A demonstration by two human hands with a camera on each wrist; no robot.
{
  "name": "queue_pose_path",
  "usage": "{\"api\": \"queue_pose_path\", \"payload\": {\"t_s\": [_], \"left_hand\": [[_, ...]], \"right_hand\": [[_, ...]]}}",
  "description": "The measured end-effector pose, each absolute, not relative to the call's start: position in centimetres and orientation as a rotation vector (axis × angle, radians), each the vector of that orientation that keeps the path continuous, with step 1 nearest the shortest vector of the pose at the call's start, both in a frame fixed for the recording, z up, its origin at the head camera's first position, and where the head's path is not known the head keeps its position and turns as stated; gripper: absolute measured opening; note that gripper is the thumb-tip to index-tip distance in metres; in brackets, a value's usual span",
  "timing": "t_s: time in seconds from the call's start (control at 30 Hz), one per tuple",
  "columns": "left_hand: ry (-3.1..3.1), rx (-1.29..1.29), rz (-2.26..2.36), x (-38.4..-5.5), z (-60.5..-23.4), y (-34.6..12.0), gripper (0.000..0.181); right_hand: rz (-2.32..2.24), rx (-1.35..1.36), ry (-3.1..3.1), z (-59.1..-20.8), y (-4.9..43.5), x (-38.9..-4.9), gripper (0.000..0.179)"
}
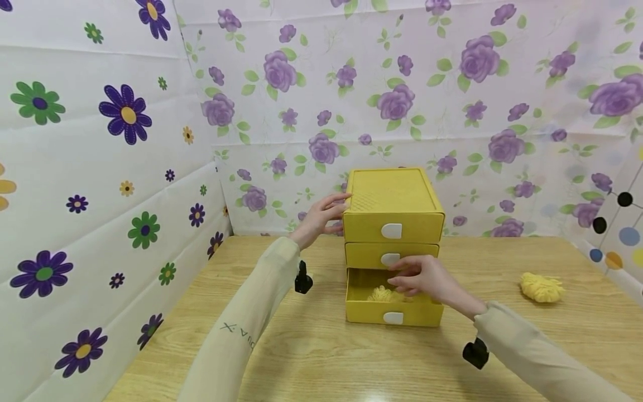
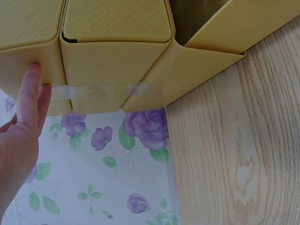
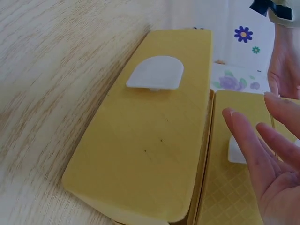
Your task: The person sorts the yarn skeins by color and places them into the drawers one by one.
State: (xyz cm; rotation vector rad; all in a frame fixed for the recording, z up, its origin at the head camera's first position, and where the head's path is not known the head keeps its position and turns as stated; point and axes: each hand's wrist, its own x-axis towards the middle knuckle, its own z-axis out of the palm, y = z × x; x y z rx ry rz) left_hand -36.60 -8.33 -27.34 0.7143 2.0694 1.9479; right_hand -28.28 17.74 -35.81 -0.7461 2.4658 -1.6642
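Observation:
A yellow three-drawer cabinet (image 1: 397, 192) with white pull tabs stands on the table, its bottom drawer (image 1: 364, 312) pulled out. Inside that drawer lies a fluffy yellow yarn bundle (image 1: 379, 294), partly hidden behind the fingers. My left hand (image 1: 318, 219) rests its outstretched fingers against the cabinet's left side; the left wrist view shows the fingertips (image 2: 33, 70) touching the wall. Over the open drawer hovers my right hand (image 1: 427, 275), fingers loosely bent and apart. In the right wrist view nothing sits between the right thumb and fingers (image 3: 248, 140).
Another yellow yarn bundle (image 1: 541, 287) lies on the wooden table (image 1: 311, 357), right of the cabinet. A flower-printed cloth (image 1: 281, 111) hangs behind the table, and another printed cloth (image 1: 100, 178) lines the left side. Clear tape (image 2: 108, 91) runs along the cabinet's side.

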Motion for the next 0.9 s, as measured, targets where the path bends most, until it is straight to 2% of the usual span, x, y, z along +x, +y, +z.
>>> {"api": "queue_pose_path", "payload": {"t_s": [0.4, 0.67, 0.9], "left_hand": [[2.098, 0.716, 1.934, -36.7, -27.5, -8.3, 0.044], [2.117, 0.689, 1.968, -38.4, -28.8, -8.4, 0.042], [2.124, 0.697, 1.968, -38.7, -29.1, -8.2, 0.041]], "right_hand": [[-1.747, -0.768, 2.434, -34.8, 21.1, -27.8, 0.038], [-1.717, -0.829, 2.526, -34.3, 24.2, -27.5, 0.037], [-1.72, -0.749, 2.557, -34.0, 27.5, -27.2, 0.037]]}}
